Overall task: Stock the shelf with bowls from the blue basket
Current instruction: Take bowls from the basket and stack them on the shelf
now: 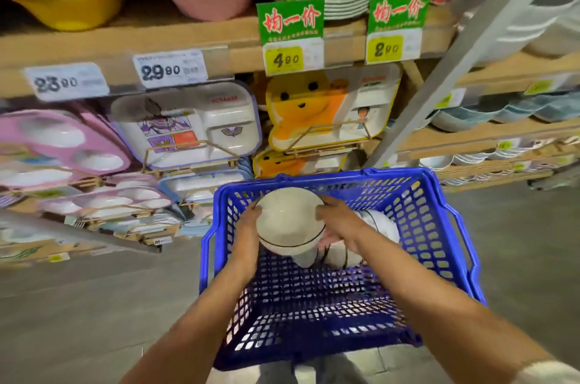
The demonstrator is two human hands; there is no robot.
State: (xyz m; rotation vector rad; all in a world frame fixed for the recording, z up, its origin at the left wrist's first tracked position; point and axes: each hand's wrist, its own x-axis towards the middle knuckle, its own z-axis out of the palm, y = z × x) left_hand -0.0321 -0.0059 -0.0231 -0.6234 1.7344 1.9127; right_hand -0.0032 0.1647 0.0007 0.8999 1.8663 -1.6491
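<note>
we are at the pick-up step: our left hand point(249, 220) and right hand point(340, 219) each curl their fingers round opposite edges of a white bowl point(288, 220), held over the blue basket point(345, 178) at the lower centre of the frame. more bowls point(381, 225) lie in the basket just right of it. next, we judge, comes a lift to a free spot on the shelf point(188, 38); which spot is unclear. blur hides whether we hold one bowl or several nested.
</note>
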